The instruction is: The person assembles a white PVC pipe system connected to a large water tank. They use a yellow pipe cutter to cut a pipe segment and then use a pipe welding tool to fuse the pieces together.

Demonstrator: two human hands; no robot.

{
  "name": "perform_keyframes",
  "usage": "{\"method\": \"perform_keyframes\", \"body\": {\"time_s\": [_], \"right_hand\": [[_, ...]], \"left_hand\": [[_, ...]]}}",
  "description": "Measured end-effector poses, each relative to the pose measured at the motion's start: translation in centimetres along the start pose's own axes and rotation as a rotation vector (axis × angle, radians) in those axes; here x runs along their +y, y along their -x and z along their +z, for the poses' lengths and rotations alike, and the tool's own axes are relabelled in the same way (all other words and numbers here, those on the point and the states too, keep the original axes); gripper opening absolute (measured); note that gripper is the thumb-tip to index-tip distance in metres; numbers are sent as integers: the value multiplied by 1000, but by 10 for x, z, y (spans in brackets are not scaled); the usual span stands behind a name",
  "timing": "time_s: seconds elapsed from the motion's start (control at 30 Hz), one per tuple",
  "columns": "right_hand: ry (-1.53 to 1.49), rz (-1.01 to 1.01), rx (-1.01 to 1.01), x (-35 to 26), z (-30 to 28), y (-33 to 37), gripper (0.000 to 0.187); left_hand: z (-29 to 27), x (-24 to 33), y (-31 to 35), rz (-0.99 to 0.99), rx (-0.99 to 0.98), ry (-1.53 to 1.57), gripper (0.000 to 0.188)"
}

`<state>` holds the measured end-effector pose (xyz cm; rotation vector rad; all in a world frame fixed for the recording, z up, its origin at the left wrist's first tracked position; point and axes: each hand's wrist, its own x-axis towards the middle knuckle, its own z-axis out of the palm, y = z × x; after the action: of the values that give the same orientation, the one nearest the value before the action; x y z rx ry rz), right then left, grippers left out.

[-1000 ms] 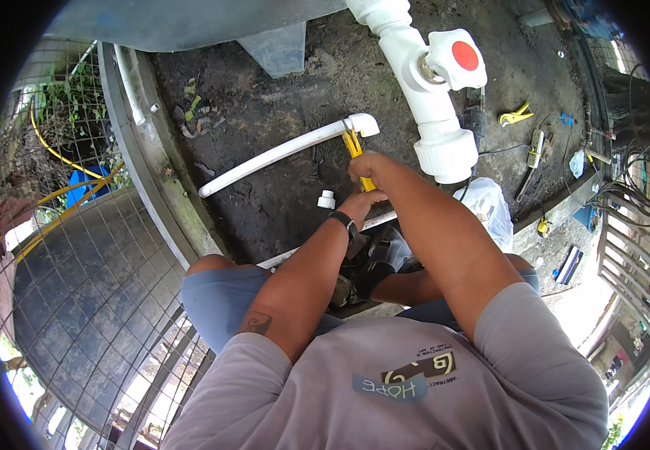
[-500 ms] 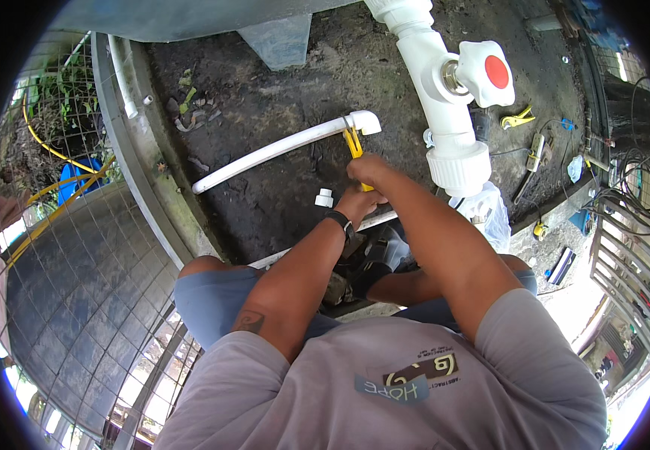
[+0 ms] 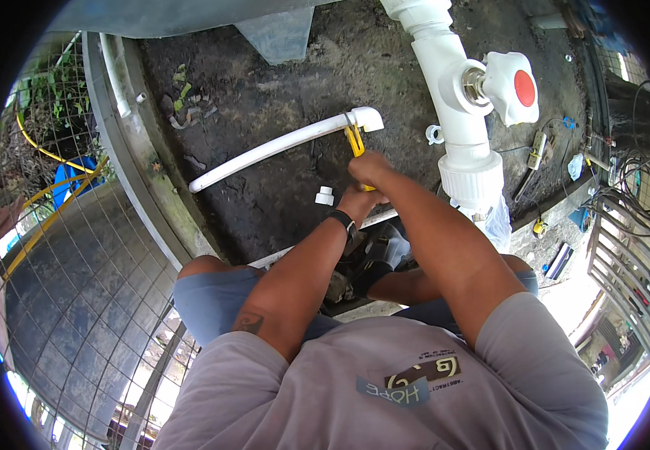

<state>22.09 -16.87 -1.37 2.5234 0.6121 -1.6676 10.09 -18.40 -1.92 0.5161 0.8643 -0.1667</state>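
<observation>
White plastic pipe is seen slanting across the dark ground ahead of the knees, with an elbow fitted at its far right end. A yellow-handled tool is held by the right hand, its grip closed round the handles; the tool's grey head is set over the pipe just beside the elbow. The left hand is placed at the lower handle end; how tightly its grip is closed cannot be told.

Room: the working area is bounded on the left by a concrete kerb, on the right by a large white valve assembly. Dark ground is spread between pipe and kerb. A small white fitting is positioned near the left hand.

Markings: pale lettering on dark and blue-grey patches is carried by the grey shirt, seen upside down.
</observation>
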Motion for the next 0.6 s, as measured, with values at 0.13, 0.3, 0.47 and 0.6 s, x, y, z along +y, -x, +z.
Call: {"method": "perform_keyframes", "body": {"time_s": [0.13, 0.3, 0.47, 0.6], "right_hand": [[-8, -34, 5, -2, -3, 10, 39], [37, -47, 18, 6, 5, -5, 38], [-107, -18, 39, 2, -1, 3, 38], [-175, -46, 77, 8, 2, 9, 40]], "left_hand": [[1, 0, -1, 55, -5, -18, 43], [6, 3, 3, 32, 34, 0, 42], [5, 4, 5, 36, 21, -92, 32], [3, -6, 1, 160, -86, -72, 35]]}}
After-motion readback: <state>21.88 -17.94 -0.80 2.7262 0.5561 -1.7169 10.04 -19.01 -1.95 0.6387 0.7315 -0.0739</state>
